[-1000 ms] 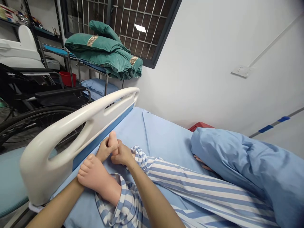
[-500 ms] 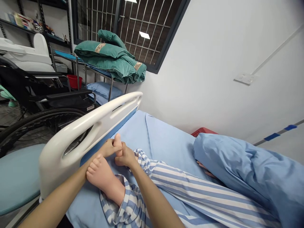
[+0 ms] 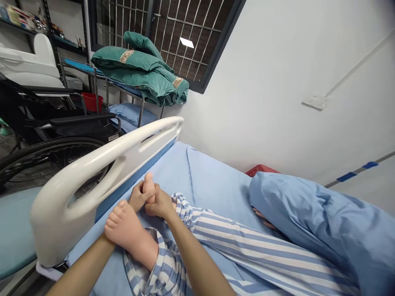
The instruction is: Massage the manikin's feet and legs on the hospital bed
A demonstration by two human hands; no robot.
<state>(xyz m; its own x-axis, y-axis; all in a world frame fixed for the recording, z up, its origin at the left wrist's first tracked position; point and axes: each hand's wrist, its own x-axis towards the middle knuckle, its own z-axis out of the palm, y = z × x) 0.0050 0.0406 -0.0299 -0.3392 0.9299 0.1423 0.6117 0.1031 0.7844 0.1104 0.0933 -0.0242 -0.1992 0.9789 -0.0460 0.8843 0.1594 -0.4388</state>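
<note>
Two smooth, pinkish feet, like a manikin's, stick out of blue-and-white striped trousers point(image 3: 234, 230) on the bed. My left hand point(image 3: 137, 198) is closed on the far foot point(image 3: 149, 183), its thumb across the front. On the other side, my right hand point(image 3: 160, 202) wraps the same foot lower down, near the ankle. Only the upper part of that foot shows between my hands. The near foot point(image 3: 128, 230) points up and left, its toes apart from my hands, and overlaps my left forearm in view.
A white bed-end board point(image 3: 123, 144) rises just left of the feet. Beyond it stand a wheelchair point(image 3: 83, 123) and a rack with green folded bedding point(image 3: 145, 74). A blue quilt point(image 3: 302, 209) lies at the right, partly covering a hand point(image 3: 263, 218). The wall borders the bed's far side.
The view has shifted slightly, moving the scene left and a little up. My left hand has drawn closer around the far foot; my right hand keeps its grip.
</note>
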